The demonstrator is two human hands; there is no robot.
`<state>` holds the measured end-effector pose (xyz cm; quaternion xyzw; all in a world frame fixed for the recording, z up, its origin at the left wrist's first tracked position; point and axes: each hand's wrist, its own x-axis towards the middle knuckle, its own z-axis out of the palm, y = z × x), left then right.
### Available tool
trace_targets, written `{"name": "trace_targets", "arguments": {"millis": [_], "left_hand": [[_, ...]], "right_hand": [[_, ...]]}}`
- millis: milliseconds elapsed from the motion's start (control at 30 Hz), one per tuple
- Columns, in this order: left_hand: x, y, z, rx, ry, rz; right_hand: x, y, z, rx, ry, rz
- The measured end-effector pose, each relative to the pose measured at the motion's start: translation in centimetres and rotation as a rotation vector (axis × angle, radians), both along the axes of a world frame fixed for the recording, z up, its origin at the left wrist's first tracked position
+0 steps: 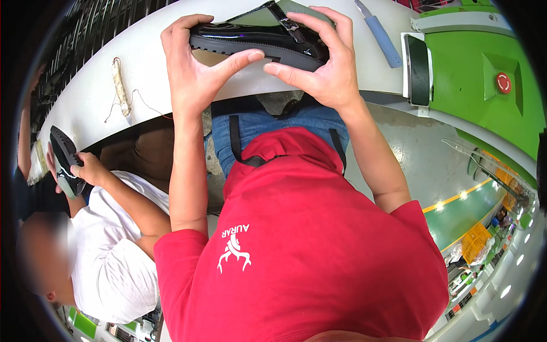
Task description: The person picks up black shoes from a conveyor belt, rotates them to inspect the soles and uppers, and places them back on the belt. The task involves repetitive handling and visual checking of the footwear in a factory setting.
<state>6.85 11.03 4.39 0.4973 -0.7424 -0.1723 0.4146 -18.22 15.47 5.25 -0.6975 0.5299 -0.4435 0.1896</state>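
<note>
Between my two hands is a shiny black shoe (245, 35) with a thick ridged sole, a strap with a buckle, and a greenish-grey inside. It lies on its side above the white table, sole edge toward me. My left hand (196, 62) grips the shoe's left end, thumb stretched along the sole. My right hand (330, 60) wraps the right end, its fingers by the strap and its thumb under the sole. The thumb tips nearly meet below the shoe. Right of my right hand lies a blue-handled knife (382, 40).
A white table (151, 45) curves around me. On it lie a wrapped tool with loose thread (119, 82) and a dark phone (419, 68). At right stands a green machine (473, 74) with a red button (503, 82). A co-worker in white (117, 262) holds another black shoe (65, 149) at left.
</note>
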Motion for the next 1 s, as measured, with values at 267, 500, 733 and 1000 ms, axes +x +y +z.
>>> {"name": "trace_targets", "arguments": {"millis": [267, 500, 733, 1000], "left_hand": [[0.2, 0.3, -0.2, -0.012, 0.016, 0.002], [0.5, 0.3, -1.3, -0.075, 0.068, -0.018], [0.8, 0.4, -2.0, -0.102, 0.180, -0.034], [0.6, 0.6, -2.1, -0.127, 0.179, -0.017]], "right_hand": [[-0.1, -0.2, -0.6, -0.078, 0.013, 0.028], [0.3, -0.2, -2.3, -0.190, 0.027, -0.004], [0.7, -0.1, -3.0, -0.275, -0.043, 0.000], [0.4, -0.4, -3.2, -0.296, -0.063, 0.009]]}}
